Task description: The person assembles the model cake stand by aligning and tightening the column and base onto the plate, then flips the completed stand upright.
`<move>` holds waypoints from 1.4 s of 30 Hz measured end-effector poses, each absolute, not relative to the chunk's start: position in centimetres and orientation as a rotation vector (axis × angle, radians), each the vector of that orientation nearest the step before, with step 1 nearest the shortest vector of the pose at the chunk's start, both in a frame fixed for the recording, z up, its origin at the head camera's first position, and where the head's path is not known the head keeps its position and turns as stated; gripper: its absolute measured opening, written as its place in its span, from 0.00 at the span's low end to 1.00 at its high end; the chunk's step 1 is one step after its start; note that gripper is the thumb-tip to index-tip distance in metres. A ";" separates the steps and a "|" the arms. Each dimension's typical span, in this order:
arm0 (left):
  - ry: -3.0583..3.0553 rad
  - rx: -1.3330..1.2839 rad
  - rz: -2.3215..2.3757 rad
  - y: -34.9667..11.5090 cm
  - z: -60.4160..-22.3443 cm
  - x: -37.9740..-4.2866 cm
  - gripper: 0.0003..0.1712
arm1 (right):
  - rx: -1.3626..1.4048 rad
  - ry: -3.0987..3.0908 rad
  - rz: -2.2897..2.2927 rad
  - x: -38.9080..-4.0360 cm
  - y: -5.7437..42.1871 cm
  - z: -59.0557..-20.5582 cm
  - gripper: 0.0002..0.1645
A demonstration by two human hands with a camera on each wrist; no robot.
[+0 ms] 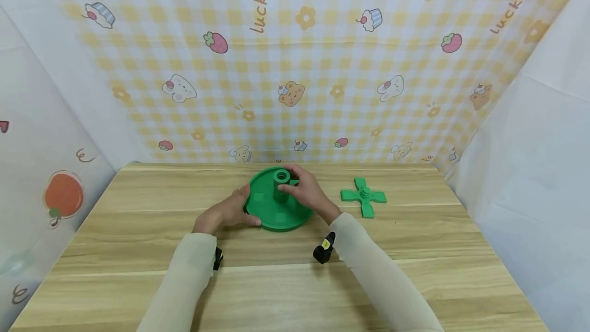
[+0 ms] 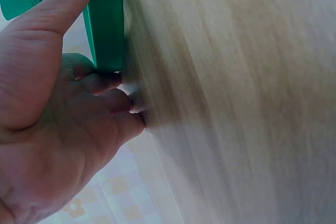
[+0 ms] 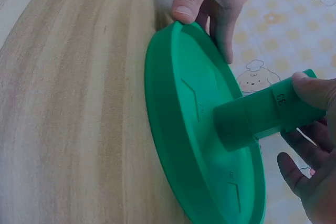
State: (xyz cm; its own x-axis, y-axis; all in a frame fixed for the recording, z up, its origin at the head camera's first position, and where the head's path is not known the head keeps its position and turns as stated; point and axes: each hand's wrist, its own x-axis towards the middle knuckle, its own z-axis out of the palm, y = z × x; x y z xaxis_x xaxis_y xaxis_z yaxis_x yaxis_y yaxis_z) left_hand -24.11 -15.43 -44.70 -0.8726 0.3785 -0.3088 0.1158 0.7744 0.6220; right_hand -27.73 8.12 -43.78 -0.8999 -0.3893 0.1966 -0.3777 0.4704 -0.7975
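A round green tray [image 1: 295, 216] with a raised rim rests on the wooden table. My left hand [image 1: 230, 209] grips its left edge, the thumb at the near rim and the fingers round the far left side; the left wrist view shows the rim [image 2: 106, 30] between thumb and fingers. From the middle of the tray rises a hollow green cylinder [image 1: 280, 193], with printed marks on its side in the right wrist view. My right hand [image 1: 308, 188] pinches the upper part of this cylinder [image 3: 239, 121] between thumb and fingers. Shallow outlines mark the tray's floor.
A green cross-shaped piece [image 1: 364, 196] with a short round peg at its centre lies to the right of the tray. Behind the table [image 1: 276, 296] hangs a checked cloth [image 1: 299, 65]. White cloths hang at both sides. A black camera [image 1: 324, 249] sits on the right wrist.
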 end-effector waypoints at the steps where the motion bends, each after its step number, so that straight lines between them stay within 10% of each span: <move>1: 2.549 0.375 0.853 -15.4 -44.7 -24.1 0.69 | -0.681 2.697 -1.438 -27.7 8.0 -43.8 0.29; 13: 2.539 0.390 0.849 -15.4 -44.7 -24.2 0.69 | -0.452 2.829 -1.338 -27.5 7.1 -43.6 0.23; 22: 2.541 0.385 0.868 -15.4 -44.6 -24.2 0.69 | -0.555 2.600 -1.400 -27.6 8.2 -42.7 0.45; 42: 2.555 0.392 0.850 -15.3 -44.5 -24.2 0.68 | -0.686 2.693 -1.371 -28.0 8.2 -43.1 0.27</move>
State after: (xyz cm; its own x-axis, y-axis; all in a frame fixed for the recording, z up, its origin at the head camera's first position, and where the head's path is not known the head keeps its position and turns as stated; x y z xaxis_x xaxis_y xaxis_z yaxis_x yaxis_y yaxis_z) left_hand -24.17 -15.27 -44.52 -0.8731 0.3865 -0.2971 0.1313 0.7734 0.6202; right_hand -27.96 8.17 -43.11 -0.9010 -0.4037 0.1587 -0.3658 0.5103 -0.7783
